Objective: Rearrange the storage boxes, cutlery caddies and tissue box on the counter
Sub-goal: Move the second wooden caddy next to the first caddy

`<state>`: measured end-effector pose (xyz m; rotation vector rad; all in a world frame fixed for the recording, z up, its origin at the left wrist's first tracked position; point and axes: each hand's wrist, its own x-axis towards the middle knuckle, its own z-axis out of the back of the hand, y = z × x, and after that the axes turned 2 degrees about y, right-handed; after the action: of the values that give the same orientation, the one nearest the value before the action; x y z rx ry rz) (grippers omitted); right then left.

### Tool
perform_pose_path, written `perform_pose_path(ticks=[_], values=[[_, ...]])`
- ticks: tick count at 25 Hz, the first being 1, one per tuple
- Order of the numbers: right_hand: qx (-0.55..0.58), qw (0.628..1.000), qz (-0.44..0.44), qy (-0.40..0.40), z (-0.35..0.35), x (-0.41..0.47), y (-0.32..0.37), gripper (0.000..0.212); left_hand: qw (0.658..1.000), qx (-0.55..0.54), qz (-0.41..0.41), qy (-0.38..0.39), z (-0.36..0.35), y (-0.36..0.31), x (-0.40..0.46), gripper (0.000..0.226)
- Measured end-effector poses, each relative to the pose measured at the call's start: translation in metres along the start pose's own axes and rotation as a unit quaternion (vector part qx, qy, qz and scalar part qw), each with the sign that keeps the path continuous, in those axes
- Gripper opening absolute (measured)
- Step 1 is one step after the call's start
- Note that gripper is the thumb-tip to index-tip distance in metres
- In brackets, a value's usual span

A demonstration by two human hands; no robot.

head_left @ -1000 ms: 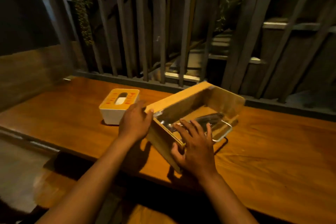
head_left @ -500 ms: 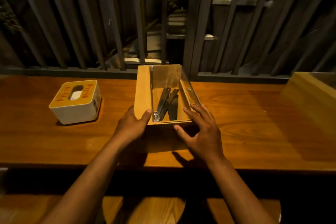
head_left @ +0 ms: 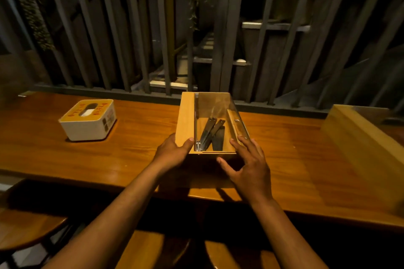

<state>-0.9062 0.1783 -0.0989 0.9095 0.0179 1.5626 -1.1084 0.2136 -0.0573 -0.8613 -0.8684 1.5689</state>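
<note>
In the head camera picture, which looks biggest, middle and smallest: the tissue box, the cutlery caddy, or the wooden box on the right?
1. Wooden box, though it is nearer and cut off by the edge.
2. Cutlery caddy.
3. Tissue box.

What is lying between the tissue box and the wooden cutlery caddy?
Nothing: the head view shows only bare counter between the tissue box and the cutlery caddy.

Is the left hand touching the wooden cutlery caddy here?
Touching. The head view shows the left hand against the near left corner of the wooden cutlery caddy, its thumb lying across the top edge with no gap visible.
</note>
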Motion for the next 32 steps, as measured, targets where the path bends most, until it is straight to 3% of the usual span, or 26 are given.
perform_pose_path(ticks=[14,23,32], values=[[-0.026,0.999,-0.025,-0.03,0.134,-0.03,-0.149,0.062,0.998,0.004,-0.037,0.048,-0.174,-0.083,-0.051,0.063],[-0.042,0.996,-0.071,-0.041,0.165,-0.03,-0.2,0.064,0.995,0.044,-0.066,0.057,-0.235,-0.107,-0.053,0.063],[-0.066,0.995,-0.062,-0.032,0.187,-0.026,-0.23,0.066,0.996,0.03,-0.054,0.062,-0.265,-0.13,-0.061,0.065]])
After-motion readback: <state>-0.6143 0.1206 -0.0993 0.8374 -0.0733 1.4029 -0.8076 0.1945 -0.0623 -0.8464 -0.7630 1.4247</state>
